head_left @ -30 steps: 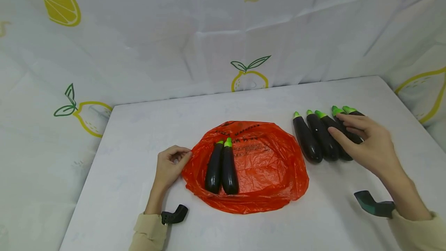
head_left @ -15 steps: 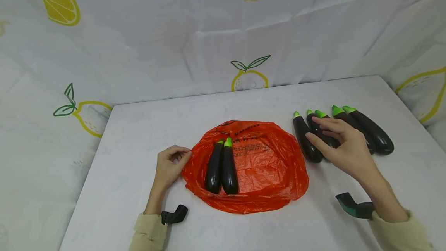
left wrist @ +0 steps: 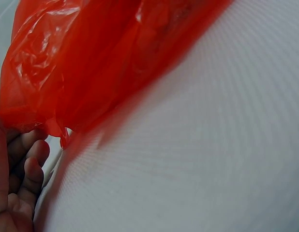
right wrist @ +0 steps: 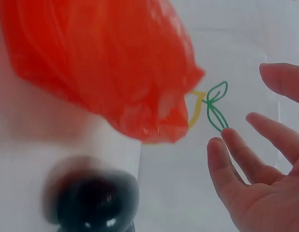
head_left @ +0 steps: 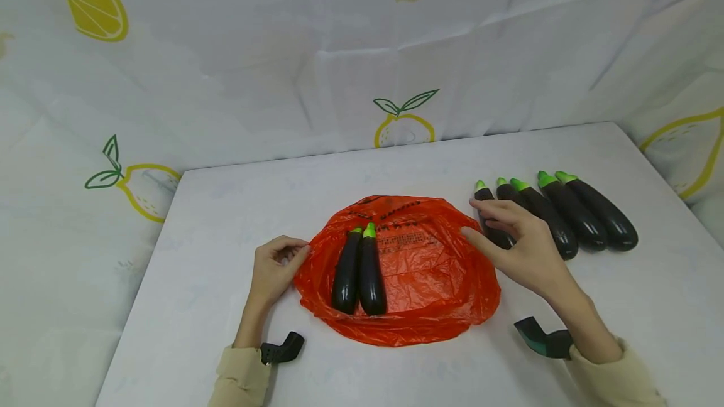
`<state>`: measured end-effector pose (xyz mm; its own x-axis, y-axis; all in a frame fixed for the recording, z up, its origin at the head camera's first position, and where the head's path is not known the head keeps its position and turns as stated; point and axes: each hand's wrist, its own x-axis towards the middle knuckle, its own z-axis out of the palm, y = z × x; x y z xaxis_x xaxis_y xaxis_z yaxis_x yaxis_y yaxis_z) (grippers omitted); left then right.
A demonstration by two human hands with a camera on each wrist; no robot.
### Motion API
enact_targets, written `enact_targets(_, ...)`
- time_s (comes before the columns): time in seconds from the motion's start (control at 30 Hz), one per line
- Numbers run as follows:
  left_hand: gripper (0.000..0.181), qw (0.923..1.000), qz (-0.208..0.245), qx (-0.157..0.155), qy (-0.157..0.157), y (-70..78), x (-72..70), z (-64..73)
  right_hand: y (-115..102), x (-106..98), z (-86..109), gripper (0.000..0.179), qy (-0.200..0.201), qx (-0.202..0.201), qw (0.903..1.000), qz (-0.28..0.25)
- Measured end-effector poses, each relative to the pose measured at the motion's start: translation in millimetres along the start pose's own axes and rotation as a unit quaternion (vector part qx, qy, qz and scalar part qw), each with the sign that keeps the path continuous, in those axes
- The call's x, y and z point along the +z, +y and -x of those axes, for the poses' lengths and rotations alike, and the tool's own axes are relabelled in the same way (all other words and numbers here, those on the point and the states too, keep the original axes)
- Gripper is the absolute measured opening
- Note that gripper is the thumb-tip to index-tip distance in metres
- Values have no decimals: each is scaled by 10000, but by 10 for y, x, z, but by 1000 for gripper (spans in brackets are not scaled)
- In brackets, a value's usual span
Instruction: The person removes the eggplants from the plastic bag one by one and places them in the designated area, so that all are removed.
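A red plastic bag (head_left: 418,275) lies spread with its mouth facing up, and two eggplants (head_left: 371,275) rest side by side inside it. My left hand (head_left: 274,272) pinches the bag's left edge between thumb and fingers; the left wrist view shows the gathered red film (left wrist: 57,123) at the fingertips. Over the bag's right rim is my right hand (head_left: 523,244), fingers spread and holding nothing. It partly covers the leftmost eggplant (head_left: 484,195) of the row outside the bag. In the right wrist view, that hand's fingers (right wrist: 246,159) stand apart from the bag (right wrist: 115,63).
Several more eggplants with green stems, among them the rightmost eggplant (head_left: 602,212), lie in a slanted row right of the bag. The white table (head_left: 237,206) ends at a white cloth backdrop (head_left: 254,80) with lemon prints. Black wrist mounts (head_left: 283,348) jut from both wrists.
My right hand has moved left from over the right end of the eggplant row to the bag's right rim, uncovering the eggplants there. My left hand has kept its place on the bag.
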<state>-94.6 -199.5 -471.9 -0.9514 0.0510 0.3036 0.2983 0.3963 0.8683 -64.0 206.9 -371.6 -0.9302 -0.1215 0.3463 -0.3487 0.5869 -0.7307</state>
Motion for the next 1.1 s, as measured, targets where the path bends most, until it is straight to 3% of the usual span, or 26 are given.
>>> enact_targets(0.27,9,10000,17,-49,-11,5,1,-3,-111,192,-11,49,-293,26,9996,-51)
enact_targets(0.67,8,9998,150,120,-105,-32,-15,1,-210,440,5,48,-647,133,9972,-341)
enact_targets(1.1,10,9998,125,136,-104,-32,-16,-8,-292,755,42,51,-1204,415,9876,-921)
